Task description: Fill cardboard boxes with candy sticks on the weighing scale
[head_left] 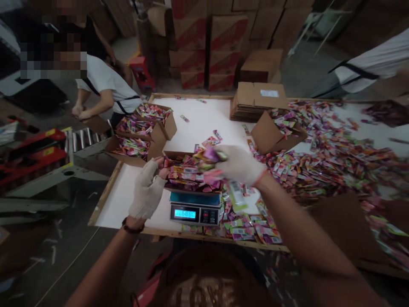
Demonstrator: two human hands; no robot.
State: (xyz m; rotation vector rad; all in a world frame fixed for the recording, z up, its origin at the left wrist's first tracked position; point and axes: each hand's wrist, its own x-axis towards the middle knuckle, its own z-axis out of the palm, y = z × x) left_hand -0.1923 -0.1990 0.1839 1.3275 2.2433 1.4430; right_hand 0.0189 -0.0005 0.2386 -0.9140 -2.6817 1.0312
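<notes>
A small cardboard box [172, 155] full of colourful packets sits on a blue weighing scale [194, 208] with a lit display. My left hand [147, 188], in a white glove, grips the box's left edge. My right hand [238, 163], also gloved, is closed on a bunch of colourful packets [209, 156] just above the box.
A large heap of loose packets [332, 157] covers the right of the white table [204, 119]. Two filled boxes [143, 128] stand at the table's left. A tilted open box [271, 134] and flat cartons [258, 100] lie behind. A person stands at the far left; another's sleeve shows at top right.
</notes>
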